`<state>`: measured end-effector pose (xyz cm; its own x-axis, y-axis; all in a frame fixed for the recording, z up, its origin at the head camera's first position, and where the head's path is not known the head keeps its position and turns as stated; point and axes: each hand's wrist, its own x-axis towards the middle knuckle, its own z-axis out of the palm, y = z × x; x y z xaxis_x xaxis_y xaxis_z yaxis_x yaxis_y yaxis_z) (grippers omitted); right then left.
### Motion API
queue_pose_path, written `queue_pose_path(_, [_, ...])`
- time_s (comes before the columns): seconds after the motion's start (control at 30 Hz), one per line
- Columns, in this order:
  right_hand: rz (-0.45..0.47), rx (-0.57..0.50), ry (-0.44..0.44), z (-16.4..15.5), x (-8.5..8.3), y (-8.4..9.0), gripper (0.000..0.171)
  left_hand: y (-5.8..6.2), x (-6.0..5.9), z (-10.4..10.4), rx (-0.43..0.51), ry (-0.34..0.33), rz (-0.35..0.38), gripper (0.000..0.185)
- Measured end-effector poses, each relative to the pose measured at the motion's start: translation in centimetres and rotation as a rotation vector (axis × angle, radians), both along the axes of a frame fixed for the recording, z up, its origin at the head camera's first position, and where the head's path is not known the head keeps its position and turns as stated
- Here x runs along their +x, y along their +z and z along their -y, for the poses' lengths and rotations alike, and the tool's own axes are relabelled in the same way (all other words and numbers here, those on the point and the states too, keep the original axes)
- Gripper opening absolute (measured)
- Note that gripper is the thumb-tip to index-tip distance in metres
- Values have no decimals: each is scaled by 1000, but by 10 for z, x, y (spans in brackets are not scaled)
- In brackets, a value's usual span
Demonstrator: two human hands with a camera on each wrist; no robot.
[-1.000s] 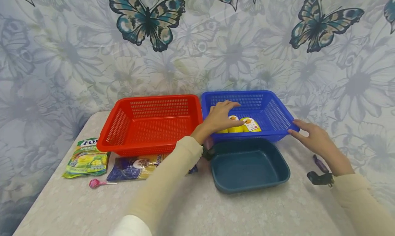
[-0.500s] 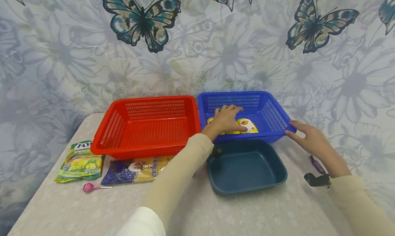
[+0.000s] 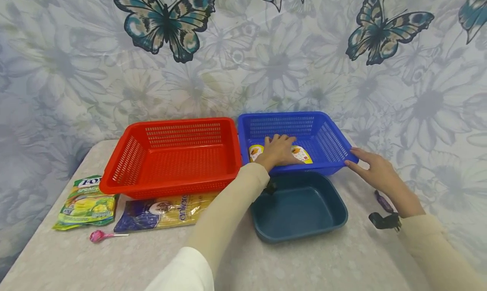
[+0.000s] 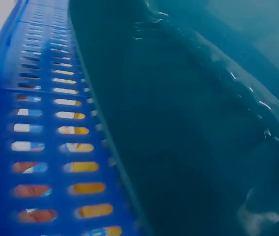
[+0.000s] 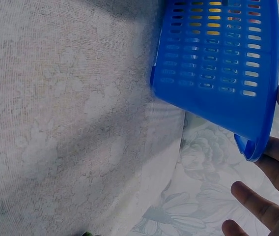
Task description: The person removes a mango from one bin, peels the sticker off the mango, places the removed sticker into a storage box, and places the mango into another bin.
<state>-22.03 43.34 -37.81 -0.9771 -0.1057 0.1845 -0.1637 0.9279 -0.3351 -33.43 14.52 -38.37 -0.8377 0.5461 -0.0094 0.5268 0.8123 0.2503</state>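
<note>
My left hand (image 3: 280, 151) reaches into the blue basket (image 3: 332, 166), its fingers bent over the middle one of the yellow, round-topped packs. It grips that pack, which it mostly hides. One yellow pack (image 3: 255, 150) shows left of the hand, another yellow pack (image 3: 302, 154) with a white label right of it. Through the basket slots in the left wrist view, yellow pieces (image 4: 88, 188) and parts of fingers (image 4: 33, 191) appear. My right hand (image 3: 374, 168) pinches the basket's right front corner by the rim, thumb on one side; in the right wrist view other fingers (image 5: 257, 202) stay apart from it.
A dark teal tub (image 3: 300, 208) stands directly before the blue basket. To the left is a red basket (image 3: 171, 188), with a pasta packet (image 3: 167, 212), a green-yellow packet (image 3: 86, 204) and a pink lollipop (image 3: 98, 236) nearby. A purple-wrapped sweet (image 3: 383, 201) lies by my right wrist.
My left hand has lowered from above the yellow packs onto the middle one, and its fingers have closed round it. My right hand keeps its hold on the basket's corner. The head view shifted slightly.
</note>
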Motion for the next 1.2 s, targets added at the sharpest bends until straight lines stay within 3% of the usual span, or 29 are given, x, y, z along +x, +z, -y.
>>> queue_pose_path(0.17, [-10,6,-6,-1,-1,1,65,-6,-5,-13,-73,13,-18,98])
queue_pose_path(0.4, [-55,-9,6,-2,-3,0,62,-9,-10,-22,-94,14,-29,95])
queue_pose_path(0.67, [-15,-30,-14,-2,-4,-3,65,-16,-14,-28,-121,-11,33,81])
queue_pose_path(0.93, [36,-32,-48,1,-2,-9,70,-20,-15,-27,-119,-19,-67,91])
queue_pose_path(1.07, [13,-46,-43,3,-1,-7,69,-15,-15,-25,-70,10,-114,100])
queue_pose_path(1.2, [5,-52,-39,3,0,0,68,-4,-16,-22,-20,28,-109,104])
